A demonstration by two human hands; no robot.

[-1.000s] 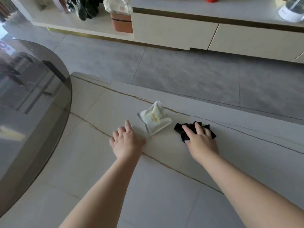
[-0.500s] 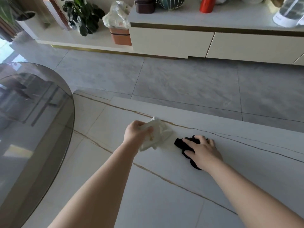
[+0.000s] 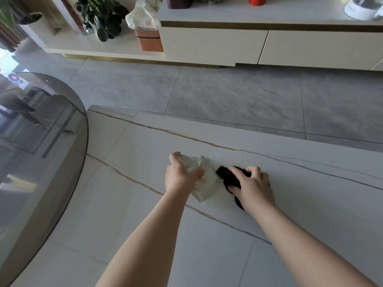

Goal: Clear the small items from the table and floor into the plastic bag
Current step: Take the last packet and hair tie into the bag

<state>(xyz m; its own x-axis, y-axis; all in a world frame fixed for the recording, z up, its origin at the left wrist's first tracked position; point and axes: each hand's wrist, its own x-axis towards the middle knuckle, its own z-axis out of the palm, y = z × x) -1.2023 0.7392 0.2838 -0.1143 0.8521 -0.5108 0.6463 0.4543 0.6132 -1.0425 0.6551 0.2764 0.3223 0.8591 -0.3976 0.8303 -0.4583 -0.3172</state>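
Observation:
A crumpled white plastic bag lies on the pale marble table near its far edge. My left hand grips the bag's left side, fingers curled into the plastic. Right beside it lies a small black bundle, soft and crumpled. My right hand covers the black bundle and curls its fingers round it. Bag and bundle almost touch. Much of the bundle is hidden under my right hand.
A dark round glass tabletop overlaps the marble table on the left. Beyond the table lies grey tiled floor. A low cream cabinet runs along the far wall, with a potted plant and an orange bin with a plastic liner.
My left hand moved right from the bare table and took hold of the white bag. My right hand closed its fingers round the black bundle and bunched it up.

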